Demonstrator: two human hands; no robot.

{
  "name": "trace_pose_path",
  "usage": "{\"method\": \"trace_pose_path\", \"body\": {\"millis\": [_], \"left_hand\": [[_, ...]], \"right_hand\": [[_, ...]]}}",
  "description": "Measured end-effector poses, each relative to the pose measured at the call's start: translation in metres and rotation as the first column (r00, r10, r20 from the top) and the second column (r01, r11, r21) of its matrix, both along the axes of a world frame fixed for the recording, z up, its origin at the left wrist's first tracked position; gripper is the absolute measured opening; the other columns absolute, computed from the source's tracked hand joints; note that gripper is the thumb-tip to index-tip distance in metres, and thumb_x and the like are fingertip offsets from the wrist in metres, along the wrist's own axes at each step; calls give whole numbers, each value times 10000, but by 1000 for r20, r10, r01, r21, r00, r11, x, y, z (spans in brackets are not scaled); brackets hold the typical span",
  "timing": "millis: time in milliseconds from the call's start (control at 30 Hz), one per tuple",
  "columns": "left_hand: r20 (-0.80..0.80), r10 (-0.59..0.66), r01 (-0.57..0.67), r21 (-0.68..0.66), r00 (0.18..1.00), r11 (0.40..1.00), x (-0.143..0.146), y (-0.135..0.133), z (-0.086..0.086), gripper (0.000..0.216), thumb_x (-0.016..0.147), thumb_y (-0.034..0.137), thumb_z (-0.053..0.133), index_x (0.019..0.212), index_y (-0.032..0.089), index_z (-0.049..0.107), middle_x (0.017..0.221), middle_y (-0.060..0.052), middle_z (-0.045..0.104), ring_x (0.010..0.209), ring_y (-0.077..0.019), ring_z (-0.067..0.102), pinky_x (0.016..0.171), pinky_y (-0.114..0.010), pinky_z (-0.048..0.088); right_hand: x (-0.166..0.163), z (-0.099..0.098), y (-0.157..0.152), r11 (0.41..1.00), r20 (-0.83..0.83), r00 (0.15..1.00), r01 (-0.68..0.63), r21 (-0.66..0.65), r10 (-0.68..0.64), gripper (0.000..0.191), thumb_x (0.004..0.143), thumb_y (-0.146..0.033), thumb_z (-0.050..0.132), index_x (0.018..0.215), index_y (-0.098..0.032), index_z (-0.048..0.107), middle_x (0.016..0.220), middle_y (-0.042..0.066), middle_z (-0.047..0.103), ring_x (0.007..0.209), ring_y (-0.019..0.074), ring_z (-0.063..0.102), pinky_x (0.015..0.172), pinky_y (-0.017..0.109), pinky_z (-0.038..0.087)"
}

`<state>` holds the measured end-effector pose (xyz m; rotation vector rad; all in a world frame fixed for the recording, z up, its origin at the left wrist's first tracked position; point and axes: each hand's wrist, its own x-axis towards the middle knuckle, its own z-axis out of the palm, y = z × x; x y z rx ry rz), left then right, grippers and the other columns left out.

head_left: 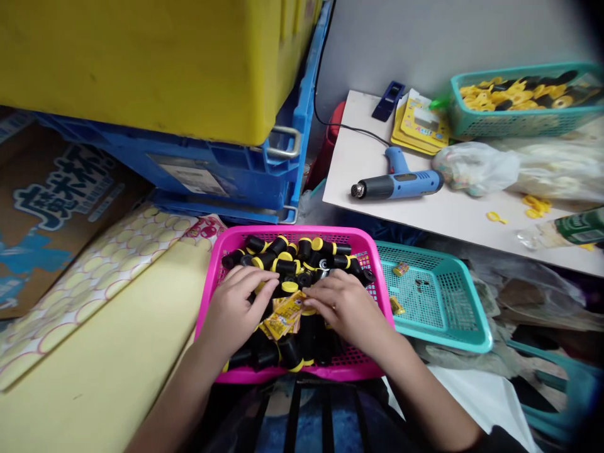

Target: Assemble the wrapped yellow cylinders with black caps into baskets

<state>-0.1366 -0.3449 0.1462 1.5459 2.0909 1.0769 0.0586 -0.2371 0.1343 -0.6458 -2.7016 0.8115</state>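
Observation:
A pink basket [202, 296] sits in front of me, full of small black cylinders with yellow caps [285, 267]. My right hand [342, 299] pinches the end of a yellow printed plastic sleeve [285, 314] over the middle of the basket. More yellow printed pieces lie just beneath that sleeve, on top of the cylinders. On the basket's left side, my left hand [245, 302] hovers over the cylinders, thumb and forefinger tips brought together. Whether anything is between those fingertips is too small to tell.
Right of the pink basket is a teal basket [472, 308] with a few small yellow pieces. A white table [340, 170] holds a blue heat gun [415, 184], plastic bags and another teal basket [509, 123] of yellow and black parts. Blue crates [226, 170] and cardboard [141, 333] stand left.

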Motion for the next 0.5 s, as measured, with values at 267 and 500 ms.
{"method": "trace_pose_path", "body": {"millis": [267,500], "left_hand": [[781,50,110,-151,623,982,20,1,16,333,810,376,694,1092,207,642,827,-17,716,739,-164,678,675,-256,541],[817,134,-89,-101,561,991,23,2,9,343,729,261,778,1029,200,623,661,58,645,631,-107,650,639,-194,527]], "right_hand": [[9,13,-2,946,-543,838,132,295,52,274,847,-147,688,1015,-357,738,1026,23,650,976,173,500,824,322,465],[-1,9,-8,975,-490,843,197,-107,-224,216,925,-233,560,1059,-295,718,1187,63,578,1122,195,522,964,386,437]]}}
